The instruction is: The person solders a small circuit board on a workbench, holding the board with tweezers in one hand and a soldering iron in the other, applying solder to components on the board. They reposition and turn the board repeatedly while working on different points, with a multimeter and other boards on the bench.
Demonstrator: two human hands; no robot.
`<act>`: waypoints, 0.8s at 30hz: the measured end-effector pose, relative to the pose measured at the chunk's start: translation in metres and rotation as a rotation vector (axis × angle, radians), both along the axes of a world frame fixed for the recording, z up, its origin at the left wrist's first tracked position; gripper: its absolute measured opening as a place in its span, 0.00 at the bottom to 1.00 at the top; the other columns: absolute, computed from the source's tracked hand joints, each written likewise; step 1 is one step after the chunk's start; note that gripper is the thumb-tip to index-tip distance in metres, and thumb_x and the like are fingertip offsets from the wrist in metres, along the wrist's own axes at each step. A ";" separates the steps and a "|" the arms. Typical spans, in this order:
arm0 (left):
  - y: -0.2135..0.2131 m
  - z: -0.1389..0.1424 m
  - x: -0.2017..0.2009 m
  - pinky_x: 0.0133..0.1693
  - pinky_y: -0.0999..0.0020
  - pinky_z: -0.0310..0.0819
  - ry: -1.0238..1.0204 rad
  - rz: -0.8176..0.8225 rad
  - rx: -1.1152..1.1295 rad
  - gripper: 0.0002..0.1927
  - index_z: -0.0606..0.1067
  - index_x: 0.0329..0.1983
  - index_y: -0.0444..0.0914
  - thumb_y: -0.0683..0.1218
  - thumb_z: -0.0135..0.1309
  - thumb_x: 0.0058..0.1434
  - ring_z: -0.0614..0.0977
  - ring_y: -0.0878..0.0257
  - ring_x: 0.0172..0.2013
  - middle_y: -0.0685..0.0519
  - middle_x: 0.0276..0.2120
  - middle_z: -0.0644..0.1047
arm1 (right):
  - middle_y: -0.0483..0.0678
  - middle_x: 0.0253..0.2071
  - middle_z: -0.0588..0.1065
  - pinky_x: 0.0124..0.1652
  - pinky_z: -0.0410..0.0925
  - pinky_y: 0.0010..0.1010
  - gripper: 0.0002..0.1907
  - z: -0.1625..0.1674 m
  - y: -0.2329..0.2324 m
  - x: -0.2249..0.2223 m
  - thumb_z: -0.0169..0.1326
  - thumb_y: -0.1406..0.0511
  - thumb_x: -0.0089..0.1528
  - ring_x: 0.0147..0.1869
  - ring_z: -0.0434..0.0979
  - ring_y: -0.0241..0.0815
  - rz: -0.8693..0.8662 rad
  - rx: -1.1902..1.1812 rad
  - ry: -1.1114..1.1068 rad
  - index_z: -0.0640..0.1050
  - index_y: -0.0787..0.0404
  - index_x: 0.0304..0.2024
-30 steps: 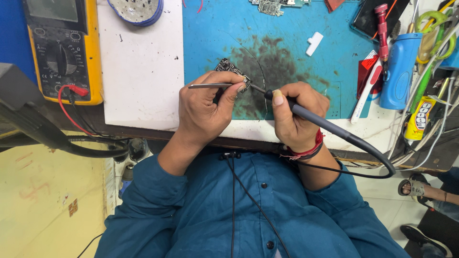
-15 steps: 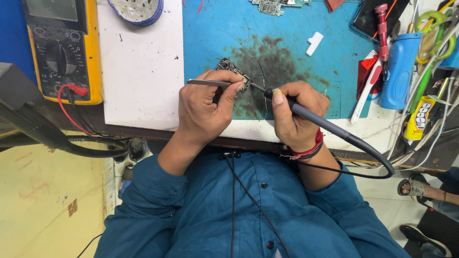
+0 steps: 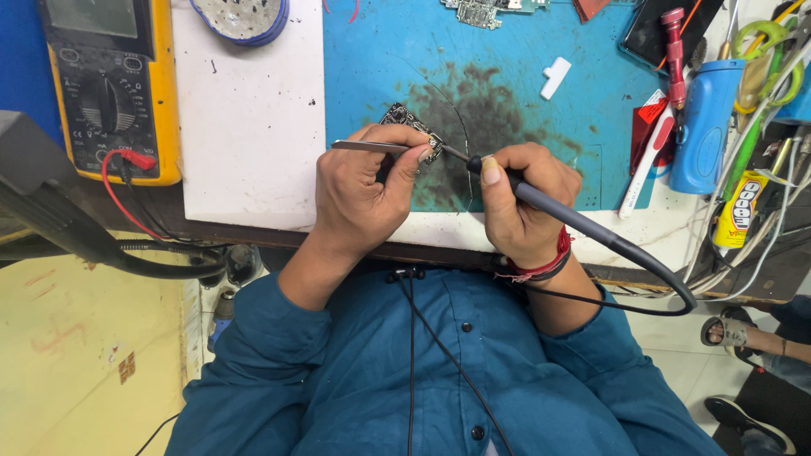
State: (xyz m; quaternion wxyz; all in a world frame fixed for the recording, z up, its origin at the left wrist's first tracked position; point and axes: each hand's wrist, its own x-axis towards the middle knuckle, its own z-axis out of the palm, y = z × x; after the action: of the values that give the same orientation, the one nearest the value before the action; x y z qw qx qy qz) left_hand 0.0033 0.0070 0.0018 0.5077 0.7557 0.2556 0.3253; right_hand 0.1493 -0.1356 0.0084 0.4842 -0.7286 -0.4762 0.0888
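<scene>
My left hand [image 3: 367, 190] grips metal tweezers [image 3: 365, 146], whose tips reach a small dark circuit board [image 3: 407, 118] lying on the blue work mat [image 3: 507, 101]. My right hand [image 3: 519, 203] holds a grey soldering iron [image 3: 574, 224] like a pen. Its thin tip [image 3: 454, 153] touches the board's right edge beside the tweezer tips. The iron's black cable [image 3: 667, 291] loops off to the right. My left fingers hide much of the board.
A yellow multimeter [image 3: 110, 84] with a red lead sits at the left, with a white sheet [image 3: 249, 118] beside it. A blue cylinder [image 3: 705, 127], a red-handled tool [image 3: 676, 42] and tubes crowd the right. Another circuit board [image 3: 481, 10] lies at the top. Someone's sandalled foot [image 3: 739, 333] shows lower right.
Both hands stay on the board; the tweezers and iron tip have shifted only slightly.
</scene>
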 end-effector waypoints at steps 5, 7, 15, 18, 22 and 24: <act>0.000 0.001 0.000 0.32 0.71 0.74 0.003 0.000 -0.003 0.03 0.79 0.42 0.36 0.41 0.62 0.68 0.82 0.64 0.29 0.51 0.35 0.82 | 0.49 0.30 0.75 0.29 0.62 0.27 0.06 0.001 0.000 0.000 0.57 0.69 0.70 0.27 0.72 0.37 0.014 -0.010 -0.003 0.75 0.65 0.37; 0.000 0.001 0.000 0.32 0.71 0.74 0.001 0.002 0.003 0.03 0.79 0.42 0.37 0.41 0.62 0.68 0.82 0.64 0.30 0.51 0.35 0.82 | 0.49 0.29 0.75 0.29 0.62 0.27 0.06 0.001 -0.001 0.000 0.57 0.69 0.69 0.26 0.72 0.37 0.008 -0.014 0.000 0.75 0.65 0.37; 0.000 0.001 0.000 0.32 0.70 0.74 0.015 0.001 0.006 0.04 0.79 0.42 0.37 0.41 0.62 0.68 0.82 0.63 0.30 0.51 0.35 0.82 | 0.48 0.29 0.75 0.29 0.62 0.27 0.07 0.003 0.000 0.001 0.57 0.69 0.70 0.26 0.71 0.37 0.009 -0.024 -0.008 0.75 0.65 0.37; -0.001 0.001 0.000 0.32 0.71 0.74 0.012 0.001 0.007 0.04 0.78 0.43 0.37 0.41 0.62 0.68 0.82 0.64 0.30 0.51 0.35 0.82 | 0.48 0.28 0.74 0.29 0.61 0.27 0.07 0.003 0.000 0.001 0.58 0.69 0.69 0.26 0.71 0.37 0.025 -0.026 -0.013 0.75 0.65 0.37; -0.001 0.000 0.000 0.31 0.71 0.73 0.005 -0.004 -0.008 0.04 0.79 0.43 0.37 0.41 0.62 0.68 0.82 0.64 0.29 0.51 0.34 0.82 | 0.48 0.29 0.75 0.28 0.62 0.26 0.07 0.002 0.000 0.001 0.57 0.69 0.70 0.28 0.72 0.38 0.015 -0.027 0.008 0.75 0.65 0.37; -0.001 0.000 0.000 0.31 0.72 0.74 0.004 -0.004 -0.012 0.04 0.79 0.43 0.37 0.41 0.62 0.68 0.82 0.65 0.29 0.51 0.35 0.82 | 0.47 0.29 0.75 0.29 0.62 0.26 0.07 0.002 -0.001 0.001 0.57 0.69 0.69 0.29 0.72 0.38 0.033 -0.028 0.010 0.75 0.65 0.37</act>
State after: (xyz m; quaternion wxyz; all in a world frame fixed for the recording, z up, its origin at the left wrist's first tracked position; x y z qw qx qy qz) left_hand 0.0031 0.0063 0.0013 0.5124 0.7539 0.2569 0.3210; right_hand 0.1503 -0.1366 0.0106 0.4747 -0.7268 -0.4846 0.1073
